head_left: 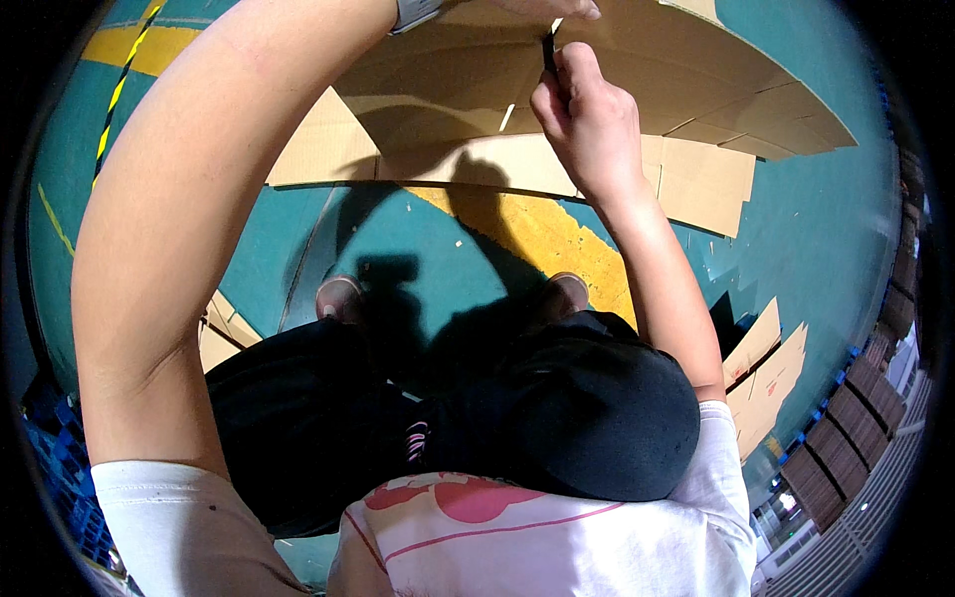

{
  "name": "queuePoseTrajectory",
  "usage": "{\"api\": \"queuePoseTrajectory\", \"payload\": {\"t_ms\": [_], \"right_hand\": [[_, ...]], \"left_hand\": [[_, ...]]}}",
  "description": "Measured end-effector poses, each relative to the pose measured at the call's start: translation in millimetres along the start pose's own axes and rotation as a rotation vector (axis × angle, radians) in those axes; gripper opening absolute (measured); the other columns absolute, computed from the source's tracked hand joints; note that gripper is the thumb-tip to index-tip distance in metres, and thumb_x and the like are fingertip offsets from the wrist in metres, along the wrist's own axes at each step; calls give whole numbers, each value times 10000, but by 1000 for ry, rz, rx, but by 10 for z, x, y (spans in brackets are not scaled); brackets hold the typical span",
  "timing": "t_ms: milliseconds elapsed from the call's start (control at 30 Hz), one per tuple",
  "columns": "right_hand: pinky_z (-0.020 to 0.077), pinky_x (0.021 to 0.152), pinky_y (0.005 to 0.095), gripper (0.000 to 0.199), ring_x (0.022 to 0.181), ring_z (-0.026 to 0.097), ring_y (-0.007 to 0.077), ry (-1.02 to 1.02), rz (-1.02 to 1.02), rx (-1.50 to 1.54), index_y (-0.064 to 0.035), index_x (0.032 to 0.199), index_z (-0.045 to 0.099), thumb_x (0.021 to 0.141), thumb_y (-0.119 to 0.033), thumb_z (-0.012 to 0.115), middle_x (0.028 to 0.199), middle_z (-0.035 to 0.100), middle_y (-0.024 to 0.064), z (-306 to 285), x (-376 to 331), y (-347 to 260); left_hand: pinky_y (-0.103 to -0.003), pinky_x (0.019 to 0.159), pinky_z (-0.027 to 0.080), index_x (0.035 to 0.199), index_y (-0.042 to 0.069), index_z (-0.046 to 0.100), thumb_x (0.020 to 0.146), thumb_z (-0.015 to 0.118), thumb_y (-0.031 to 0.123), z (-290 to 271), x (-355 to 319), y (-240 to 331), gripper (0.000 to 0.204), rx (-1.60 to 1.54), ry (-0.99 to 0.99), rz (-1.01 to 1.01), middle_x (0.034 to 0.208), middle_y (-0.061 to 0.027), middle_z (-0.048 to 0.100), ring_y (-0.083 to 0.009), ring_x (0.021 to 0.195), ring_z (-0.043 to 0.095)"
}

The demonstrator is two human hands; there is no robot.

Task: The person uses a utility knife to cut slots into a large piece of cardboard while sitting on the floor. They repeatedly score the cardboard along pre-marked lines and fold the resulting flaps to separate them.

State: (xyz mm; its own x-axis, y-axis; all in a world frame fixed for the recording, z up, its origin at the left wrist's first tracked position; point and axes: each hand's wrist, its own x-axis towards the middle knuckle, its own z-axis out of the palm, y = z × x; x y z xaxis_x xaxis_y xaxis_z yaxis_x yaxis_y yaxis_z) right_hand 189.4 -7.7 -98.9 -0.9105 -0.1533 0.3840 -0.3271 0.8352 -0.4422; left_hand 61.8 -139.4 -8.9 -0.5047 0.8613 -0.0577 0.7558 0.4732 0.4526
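My right hand [595,114] is closed around a slim black box cutter [549,52], its bright blade tip pointing away from me. Under it spreads a large brown cardboard sheet [438,75], folded, with flaps along the near side. My left hand [547,7] reaches over the sheet at the top edge of the picture, its fingers stretched out just beyond the blade tip. Most of that hand is cut off by the frame. A small light slit or strip [507,117] shows on the cardboard left of my right hand.
I am crouching on a green floor [398,234] with a yellow painted band [597,254]. Cut cardboard pieces [771,373] lie at my right, more cardboard [224,333] at my left. Stacks of brown sheets [841,448] stand at far right. Yellow-black tape [117,99] marks the left.
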Motion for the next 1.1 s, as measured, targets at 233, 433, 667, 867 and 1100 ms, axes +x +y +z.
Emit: {"api": "queuePoseTrajectory", "payload": {"t_ms": [233, 433, 667, 867, 1100], "right_hand": [[494, 500, 411, 196, 549, 623, 315, 8, -4, 2, -60, 860, 439, 822, -111, 624, 581, 581, 124, 17, -96, -14], [495, 506, 412, 195, 547, 620, 315, -33, 10, -16, -60, 853, 439, 816, -98, 626, 583, 580, 125, -26, -144, -38], [494, 509, 417, 198, 555, 618, 317, -42, -11, -24, -61, 859, 436, 811, -99, 625, 585, 580, 124, -205, -128, -74], [499, 518, 423, 201, 579, 629, 327, -74, -34, -108, -67, 871, 444, 808, -119, 627, 602, 596, 127, -184, -15, 13], [501, 515, 417, 189, 588, 640, 316, -91, 6, -101, -69, 878, 451, 814, -112, 623, 610, 605, 125, -148, -126, -6]], "left_hand": [[-447, 700, 483, 868, -26, 648, 897, 610, 215, 6, 22, -18, 245, 10, 11, -1, 805, -244, 644, -393, 759, 631], [-445, 711, 488, 860, -25, 651, 892, 615, 214, 15, 19, -38, 243, 1, 26, 37, 810, -245, 644, -390, 779, 634], [-442, 719, 490, 847, -25, 651, 887, 618, 210, 40, 8, -35, 240, -8, 50, 37, 818, -246, 647, -385, 791, 637], [-444, 702, 490, 850, -26, 650, 891, 611, 206, -2, 1, 1, 240, 36, -4, 41, 804, -249, 644, -387, 767, 637], [-442, 691, 487, 847, -25, 649, 895, 608, 220, 36, -12, -14, 253, 7, 34, 25, 793, -241, 644, -380, 742, 633]]}}
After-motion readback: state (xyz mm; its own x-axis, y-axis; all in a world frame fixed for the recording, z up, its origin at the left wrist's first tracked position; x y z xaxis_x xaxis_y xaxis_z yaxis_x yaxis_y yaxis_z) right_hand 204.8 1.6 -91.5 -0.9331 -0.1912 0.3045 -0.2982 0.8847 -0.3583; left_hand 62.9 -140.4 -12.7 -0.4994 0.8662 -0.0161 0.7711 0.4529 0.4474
